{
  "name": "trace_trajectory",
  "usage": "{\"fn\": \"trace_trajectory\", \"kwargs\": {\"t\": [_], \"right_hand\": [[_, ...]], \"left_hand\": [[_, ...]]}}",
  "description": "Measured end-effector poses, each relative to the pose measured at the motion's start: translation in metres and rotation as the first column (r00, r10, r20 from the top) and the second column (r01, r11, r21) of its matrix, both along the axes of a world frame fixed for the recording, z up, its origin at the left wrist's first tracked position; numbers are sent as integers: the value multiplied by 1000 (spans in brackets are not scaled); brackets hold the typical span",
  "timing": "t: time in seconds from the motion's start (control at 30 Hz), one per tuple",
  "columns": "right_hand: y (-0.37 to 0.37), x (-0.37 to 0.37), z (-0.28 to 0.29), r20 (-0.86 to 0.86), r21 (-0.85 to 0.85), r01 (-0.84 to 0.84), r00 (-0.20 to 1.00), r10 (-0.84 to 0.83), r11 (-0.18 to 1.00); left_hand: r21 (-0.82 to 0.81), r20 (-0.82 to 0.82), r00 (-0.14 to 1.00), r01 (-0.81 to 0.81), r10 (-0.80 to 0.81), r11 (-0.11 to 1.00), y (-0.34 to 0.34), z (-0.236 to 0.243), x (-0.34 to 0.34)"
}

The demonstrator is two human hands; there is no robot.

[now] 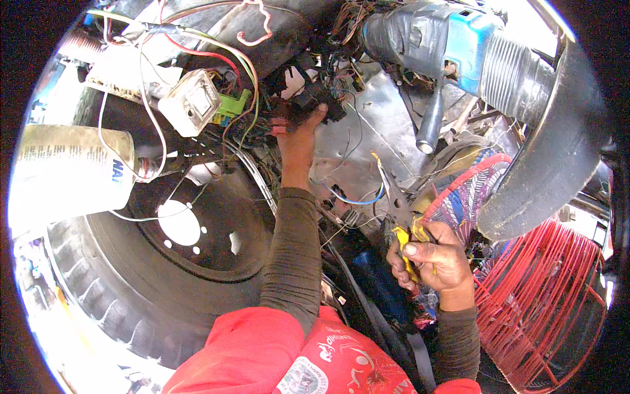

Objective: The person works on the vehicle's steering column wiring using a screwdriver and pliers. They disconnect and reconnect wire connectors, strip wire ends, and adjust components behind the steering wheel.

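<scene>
Clearly, the fingers of the right hand are closed around the yellow handles of the pliers, with the thumb lying across the front, and the metal nose points upward and a little to the left. Near this nose there is a thin blue wire. The left hand reaches farther up; its thumb is against a black plastic part, but the other fingers are mostly hidden, so I cannot tell how firmly they close on it. Around this part there are many loose wires, and to its left is a green plug beside a white square box. Farther out, a big tyre lies at the left, below a white container, and at the lower right stands a frame with red cords.
</scene>
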State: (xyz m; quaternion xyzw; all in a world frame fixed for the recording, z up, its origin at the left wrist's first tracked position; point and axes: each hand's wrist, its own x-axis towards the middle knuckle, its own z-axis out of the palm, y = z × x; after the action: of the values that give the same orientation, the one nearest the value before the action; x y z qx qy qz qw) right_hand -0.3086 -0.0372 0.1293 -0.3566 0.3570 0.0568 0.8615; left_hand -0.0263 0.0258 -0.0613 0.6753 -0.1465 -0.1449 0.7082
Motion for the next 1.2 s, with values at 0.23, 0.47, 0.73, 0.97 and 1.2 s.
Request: {"fn": "trace_trajectory", "kwargs": {"t": [0.23, 0.47, 0.73, 0.97, 1.2], "right_hand": [[17, 3, -2, -272, -526, -200, 961, 60, 826], [14, -5, -8, -372, -870, -357, 928, 22, 341], [10, -18, -4, -341, -930, -337, 940, -4, 147], [7, -23, -7, -343, -936, -341, 939, -15, 93], [2, -21, -3, -356, -934, -357, 934, 17, 21]], "left_hand": [[190, 19, 985, -170, 169, 967, 14, 37, -29], [-48, -378, 775, 530, -506, 847, 26, 115, -77], [-80, -496, 717, 524, -490, 848, 18, 134, -88], [-84, -510, 690, 555, -514, 828, 15, 133, -89], [-94, -529, 672, 560, -518, 823, 14, 134, -90]]}}
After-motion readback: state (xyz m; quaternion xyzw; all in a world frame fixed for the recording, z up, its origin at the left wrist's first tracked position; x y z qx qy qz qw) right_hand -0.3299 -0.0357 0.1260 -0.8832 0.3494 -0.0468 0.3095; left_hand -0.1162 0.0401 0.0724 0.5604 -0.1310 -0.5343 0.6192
